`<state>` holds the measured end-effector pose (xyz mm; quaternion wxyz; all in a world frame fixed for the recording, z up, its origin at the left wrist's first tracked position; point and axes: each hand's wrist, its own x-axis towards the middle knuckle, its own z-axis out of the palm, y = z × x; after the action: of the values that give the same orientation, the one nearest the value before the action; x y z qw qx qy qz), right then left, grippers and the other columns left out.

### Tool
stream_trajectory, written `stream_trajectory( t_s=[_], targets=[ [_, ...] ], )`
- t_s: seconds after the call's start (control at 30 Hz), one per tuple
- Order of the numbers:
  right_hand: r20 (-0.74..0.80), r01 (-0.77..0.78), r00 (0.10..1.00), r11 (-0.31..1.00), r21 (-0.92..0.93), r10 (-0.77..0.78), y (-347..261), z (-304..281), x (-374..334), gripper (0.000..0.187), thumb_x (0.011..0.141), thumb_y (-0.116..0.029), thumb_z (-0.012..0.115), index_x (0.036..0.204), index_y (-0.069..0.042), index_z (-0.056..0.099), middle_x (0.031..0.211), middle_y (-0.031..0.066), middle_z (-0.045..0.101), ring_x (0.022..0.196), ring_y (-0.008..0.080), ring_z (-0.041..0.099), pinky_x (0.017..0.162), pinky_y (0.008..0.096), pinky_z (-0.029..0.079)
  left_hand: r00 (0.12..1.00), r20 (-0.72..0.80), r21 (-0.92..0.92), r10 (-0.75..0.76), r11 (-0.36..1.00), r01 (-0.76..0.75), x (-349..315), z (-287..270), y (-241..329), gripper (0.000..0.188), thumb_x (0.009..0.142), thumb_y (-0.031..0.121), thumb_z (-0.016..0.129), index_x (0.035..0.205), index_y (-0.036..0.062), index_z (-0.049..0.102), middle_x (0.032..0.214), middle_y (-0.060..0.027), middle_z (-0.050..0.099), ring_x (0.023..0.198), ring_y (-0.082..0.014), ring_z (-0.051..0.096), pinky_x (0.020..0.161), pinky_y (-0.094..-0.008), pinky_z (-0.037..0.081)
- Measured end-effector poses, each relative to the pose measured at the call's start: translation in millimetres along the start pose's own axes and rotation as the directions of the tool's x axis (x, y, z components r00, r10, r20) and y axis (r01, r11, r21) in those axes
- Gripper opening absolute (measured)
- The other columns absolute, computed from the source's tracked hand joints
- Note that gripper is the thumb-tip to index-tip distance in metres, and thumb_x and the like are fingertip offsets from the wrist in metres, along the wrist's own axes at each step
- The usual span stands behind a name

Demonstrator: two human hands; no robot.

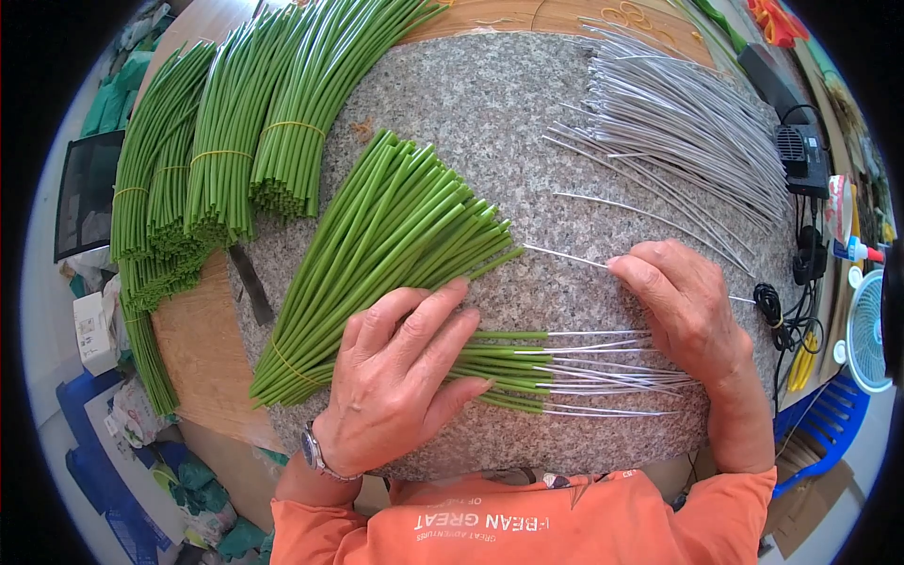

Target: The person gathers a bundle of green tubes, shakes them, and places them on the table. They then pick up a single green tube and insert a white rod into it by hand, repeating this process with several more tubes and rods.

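A fanned bundle of green plastic stems (377,226) lies on a grey speckled stone slab (471,94), tied near its lower left end with a yellow band. My left hand (395,377) rests across the stems with fingers stretched out and slightly apart. Between thumb and fingers, my right hand (683,306) pinches a thin silvery wire (570,256). The wire's far tip is at or very near the open end of one green stem; I cannot tell if it is inside. Below, a separated group of stems (504,363) has silvery wires sticking out of their ends.
Loose silvery wires (678,122) are heaped at the far right. Several banded green stem bundles (245,141) lie at the far left. Along the right edge are a black device (803,155) with cables, yellow-handled pliers (803,363) and a small fan (868,330).
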<state>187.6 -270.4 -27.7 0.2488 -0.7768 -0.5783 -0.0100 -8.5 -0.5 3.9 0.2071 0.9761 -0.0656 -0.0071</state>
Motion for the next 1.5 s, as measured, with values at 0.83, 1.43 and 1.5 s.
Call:
stream_trajectory(
  t_s=[0.83, 1.43, 1.5],
  targets=[
    [0.03, 0.12, 0.992, 0.993, 0.005, -0.12, 3, 0, 8, 0.023, 0.085, -0.01, 0.072, 0.108, -0.007, 0.073, 0.095, 0.0035, 0.067, 0.083, 0.0207, 0.067, 0.076, 0.037, 0.052, 1.0, -0.019, -0.043, 0.02, 0.999, -0.02, 0, 1, 0, 0.061, 0.086, 0.039, 0.086, 0.134, 0.0039, 0.072, 0.144, -0.0113, 0.07, 0.127, -0.0348, 0.062, 0.108, -0.0478, 0.046],
    [-0.097, -0.091, 0.991, 0.994, 0.054, 0.096, -26, 11, 12, 0.032, 0.088, -0.007, 0.077, 0.118, -0.005, 0.069, 0.112, 0.012, 0.07, 0.107, 0.0323, 0.068, 0.094, 0.0468, 0.052, 0.994, 0.04, -0.163, 0.105, 0.982, -0.097, -5, -2, 1, 0.06, 0.083, 0.035, 0.088, 0.134, 0.0074, 0.072, 0.127, -0.0102, 0.071, 0.114, -0.0345, 0.066, 0.101, -0.0484, 0.052],
    [-0.168, -0.205, 0.969, 0.967, -0.151, 0.18, -3, 1, 16, 0.028, 0.09, -0.009, 0.079, 0.116, -0.007, 0.069, 0.111, 0.0102, 0.07, 0.107, 0.0325, 0.067, 0.095, 0.0461, 0.051, 0.989, 0.047, -0.198, 0.14, 0.972, -0.128, -3, -2, 0, 0.061, 0.083, 0.035, 0.088, 0.134, 0.0075, 0.072, 0.126, -0.0101, 0.071, 0.112, -0.0338, 0.066, 0.098, -0.0473, 0.054]
  ],
)
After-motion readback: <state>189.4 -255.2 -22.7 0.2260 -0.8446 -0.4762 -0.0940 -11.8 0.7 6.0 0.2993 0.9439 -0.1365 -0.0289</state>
